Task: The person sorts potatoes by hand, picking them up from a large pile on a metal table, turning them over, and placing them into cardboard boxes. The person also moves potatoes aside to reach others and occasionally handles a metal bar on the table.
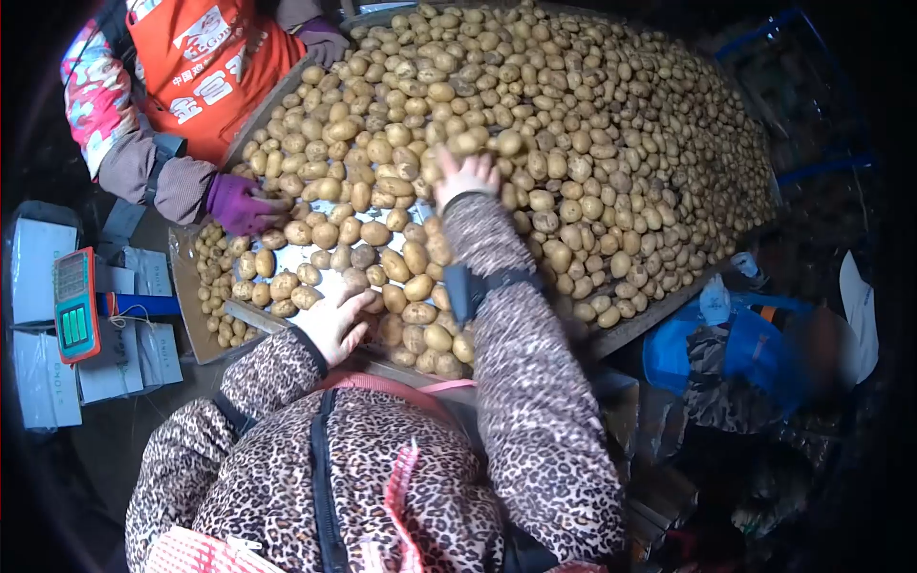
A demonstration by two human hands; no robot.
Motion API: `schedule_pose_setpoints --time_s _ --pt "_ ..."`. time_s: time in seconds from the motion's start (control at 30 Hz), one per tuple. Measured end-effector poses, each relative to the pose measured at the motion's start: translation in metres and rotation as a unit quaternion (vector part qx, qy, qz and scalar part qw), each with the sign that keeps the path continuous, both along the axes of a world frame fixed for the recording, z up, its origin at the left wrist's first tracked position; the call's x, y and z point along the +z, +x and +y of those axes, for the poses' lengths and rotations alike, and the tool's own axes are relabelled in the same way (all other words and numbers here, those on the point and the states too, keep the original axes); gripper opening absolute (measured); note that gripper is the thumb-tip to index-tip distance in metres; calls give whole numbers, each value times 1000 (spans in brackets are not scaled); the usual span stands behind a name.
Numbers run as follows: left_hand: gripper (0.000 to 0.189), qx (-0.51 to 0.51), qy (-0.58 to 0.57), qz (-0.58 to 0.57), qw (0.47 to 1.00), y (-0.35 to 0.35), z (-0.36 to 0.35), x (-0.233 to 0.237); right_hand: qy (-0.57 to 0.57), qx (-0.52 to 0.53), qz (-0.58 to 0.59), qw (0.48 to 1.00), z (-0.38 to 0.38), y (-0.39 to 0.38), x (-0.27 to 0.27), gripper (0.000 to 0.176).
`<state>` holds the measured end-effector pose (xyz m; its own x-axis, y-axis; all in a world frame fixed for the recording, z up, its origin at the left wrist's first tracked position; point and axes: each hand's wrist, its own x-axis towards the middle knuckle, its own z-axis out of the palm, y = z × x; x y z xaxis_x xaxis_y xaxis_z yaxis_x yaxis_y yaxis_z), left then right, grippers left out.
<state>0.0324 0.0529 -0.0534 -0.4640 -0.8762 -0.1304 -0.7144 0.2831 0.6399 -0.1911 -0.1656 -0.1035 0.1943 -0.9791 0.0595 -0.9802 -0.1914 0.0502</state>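
Observation:
Potatoes point(611, 134) lie in a big heap on a wooden-edged table. My right hand point(468, 179) reaches out over the near side of the heap, its fingers spread on the potatoes and nothing gripped in it. Closer to my body, my left hand point(339, 323) rests at the table's near edge beside a thinner layer of potatoes, fingers apart, holding nothing that shows. Between the two hands, pale patches of the table surface point(287, 256) show through the potatoes.
A co-worker in an orange apron point(215, 76) stands at the left, one purple-gloved hand point(250, 205) on the potatoes. Smaller potatoes point(215, 277) lie in a tray at the left. A scale display point(76, 306) and boxes point(43, 372) are far left; a blue tub point(669, 358) is right.

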Motion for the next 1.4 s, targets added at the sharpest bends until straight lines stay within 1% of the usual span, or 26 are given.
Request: schedule_pose_setpoints --time_s 0.1,0.13,0.17,0.2,0.23,0.27,0.3,0.33,0.37,0.43,0.47,0.53,0.7,0.73,0.8,0.83,0.87,0.93,1.0,1.03,1.07,1.13,1.2,1.23,1.33,1.4 --pt "46 56 28 16 998 34 24 3 177 -110 46 977 -38 -50 70 70" --pt "45 81 33 21 996 45 31 -7 24 -117 92 989 -29 -85 39 72" --pt "44 107 62 40 991 50 37 -6 121 -155 25 980 -25 -118 39 78" --pt "44 107 53 55 991 52 39 -5 163 -246 -3 956 -12 -135 28 84" --pt "44 112 49 54 991 52 40 -2 123 -250 -45 959 13 -157 15 84" --pt "43 116 46 51 991 50 39 -1 39 -176 -51 982 51 -178 -6 80" --pt "42 101 18 49 994 47 36 -3 -22 -123 4 992 93 -176 -14 78" --pt "41 81 -6 45 996 42 31 -3 66 -152 5 986 129 -153 1 74" --pt "41 35 -34 39 998 33 21 8 104 -136 77 982 153 -141 -7 66" --pt "48 -58 -100 2 993 15 8 -5 209 -104 -72 970 204 -84 11 49" --pt "51 -102 -137 -13 985 0 -2 -3 180 -63 -14 981 221 -60 28 44" --pt "55 -163 -245 -12 956 -32 -27 -15 181 -3 -40 983 237 -41 26 50" --pt "50 -252 -267 -22 930 -93 -68 -33 248 151 9 957 253 30 33 53" --pt "53 -259 -248 -81 930 -88 -73 -39 255 166 -23 952 258 29 32 52" --pt "59 -253 -237 -131 929 -59 -83 -73 174 151 -247 941 259 0 20 48" --pt "60 -207 -219 -148 942 -49 -78 -71 73 159 -298 938 262 -17 15 42" --pt "61 -160 -201 -166 952 -39 -72 -64 47 162 -349 922 259 -39 18 37" --pt "59 -127 -205 -187 952 -22 -65 -59 62 80 -308 946 258 -85 27 30" --pt "59 -113 -193 -211 952 -10 -55 -59 77 -111 -294 946 249 -127 38 30" --pt "60 -109 -202 -198 953 -5 -50 -58 42 -184 -282 941 239 -154 21 31" --pt "58 -99 -198 -174 959 -2 -45 -51 52 -275 -258 925 230 -157 36 31" --pt "55 -85 -212 -129 965 6 -39 -49 105 -264 -243 927 200 -184 14 43" --pt "53 -65 -206 -93 972 12 -36 -45 254 -226 -28 940 173 -158 13 60" --pt "52 -59 -212 -87 972 14 -38 -44 289 -236 22 928 166 -145 16 73" --pt "46 -57 -229 -37 971 6 -45 -37 293 -152 7 944 160 -159 17 66" --pt "46 -86 -189 -26 978 -4 -48 -31 273 -168 -35 947 169 -161 24 66"
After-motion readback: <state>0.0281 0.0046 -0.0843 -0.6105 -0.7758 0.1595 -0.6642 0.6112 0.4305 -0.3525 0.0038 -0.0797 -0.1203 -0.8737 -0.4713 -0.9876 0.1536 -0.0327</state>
